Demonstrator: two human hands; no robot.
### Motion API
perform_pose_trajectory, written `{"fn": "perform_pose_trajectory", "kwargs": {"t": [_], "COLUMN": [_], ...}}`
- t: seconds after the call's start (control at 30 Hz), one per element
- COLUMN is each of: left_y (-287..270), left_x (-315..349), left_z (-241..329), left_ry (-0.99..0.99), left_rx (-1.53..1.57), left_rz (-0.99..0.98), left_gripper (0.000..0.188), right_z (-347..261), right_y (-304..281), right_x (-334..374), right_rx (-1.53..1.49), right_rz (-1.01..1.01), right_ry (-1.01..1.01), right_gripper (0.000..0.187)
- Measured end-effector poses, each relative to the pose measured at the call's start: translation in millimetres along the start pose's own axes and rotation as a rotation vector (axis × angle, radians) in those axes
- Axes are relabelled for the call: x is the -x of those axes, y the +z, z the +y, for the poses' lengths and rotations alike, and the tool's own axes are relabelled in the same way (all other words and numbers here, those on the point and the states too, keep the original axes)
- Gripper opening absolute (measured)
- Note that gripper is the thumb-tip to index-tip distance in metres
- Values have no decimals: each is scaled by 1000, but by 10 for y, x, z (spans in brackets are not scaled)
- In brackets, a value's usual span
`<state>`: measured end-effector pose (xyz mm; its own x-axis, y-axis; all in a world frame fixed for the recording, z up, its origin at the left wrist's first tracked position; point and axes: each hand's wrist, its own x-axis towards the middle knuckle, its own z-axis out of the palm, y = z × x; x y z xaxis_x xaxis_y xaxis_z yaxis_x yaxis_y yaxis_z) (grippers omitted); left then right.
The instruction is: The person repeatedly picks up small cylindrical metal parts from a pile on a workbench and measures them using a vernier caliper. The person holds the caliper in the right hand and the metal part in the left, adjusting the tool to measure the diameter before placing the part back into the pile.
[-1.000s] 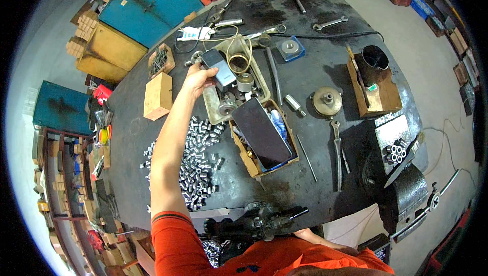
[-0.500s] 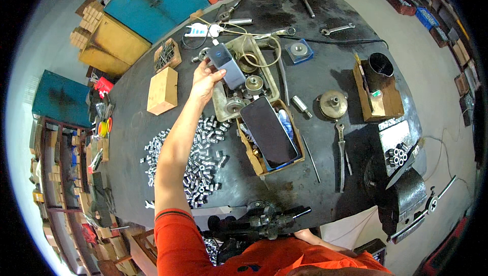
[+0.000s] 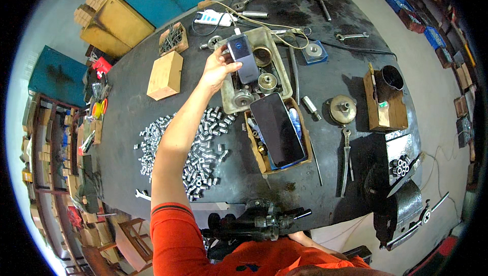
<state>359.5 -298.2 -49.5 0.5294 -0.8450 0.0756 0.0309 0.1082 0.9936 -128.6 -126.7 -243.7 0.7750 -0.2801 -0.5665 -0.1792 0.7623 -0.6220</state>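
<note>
My left hand (image 3: pixel 217 70) is closed around a dark blue-grey power bank (image 3: pixel 247 67) with a small lit display; a white plug sticks up from its far end. It is held over a greasy rectangular tray (image 3: pixel 233 104) of round metal parts. Nearer me, a black-screened smartphone (image 3: pixel 277 129) rests on top of a small open cardboard box (image 3: pixel 257 160). Left of that box lies a heap of short shiny metal sleeves (image 3: pixel 195 161), partly behind my left forearm. My right hand (image 3: pixel 299 237) shows only in part at the lower edge, beyond the table edge; its fingers are hidden.
A black clamp-like fixture (image 3: pixel 254 221) stands at the near table edge. Rightward are a round metal flange (image 3: pixel 342 110), a wrench (image 3: pixel 346 161) and a cardboard box (image 3: pixel 384 110) with a black cup. A yellow block-shaped box (image 3: pixel 165 75) and a power strip (image 3: pixel 213 18) lie farther left.
The view has shifted a little. My left hand still holds the power bank, now more upright over the tray. The pale cable that looped across the tray now lies behind it.
</note>
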Motion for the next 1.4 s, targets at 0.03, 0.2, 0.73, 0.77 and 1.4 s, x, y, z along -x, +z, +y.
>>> {"fn": "perform_pose_trajectory", "kwargs": {"t": [0.03, 0.2, 0.73, 0.77, 1.4], "left_y": [-11, 18, -71, -56, -30], "left_x": [-1, -4, -37, -36, -5], "left_z": [-11, 47, -23, -14, 17], "left_ry": [-11, -43, -39, -44, -60], "left_rx": [-4, -23, -30, -21, -61], "left_rz": [-1, -13, -47, -37, -48], "left_gripper": [75, 71, 77, 79, 82], "right_z": [1, 18, 89, 97, 133], "right_y": [-1, -16, -18, -25, -98], "right_x": [1, 31, 40, 36, -32], "right_rx": [2, 8, 19, 19, 62], "right_rz": [2, 9, 24, 26, -4], "right_ry": [9, 12, 36, 38, 82], "right_gripper": [2, 1, 0, 0, 1]}}
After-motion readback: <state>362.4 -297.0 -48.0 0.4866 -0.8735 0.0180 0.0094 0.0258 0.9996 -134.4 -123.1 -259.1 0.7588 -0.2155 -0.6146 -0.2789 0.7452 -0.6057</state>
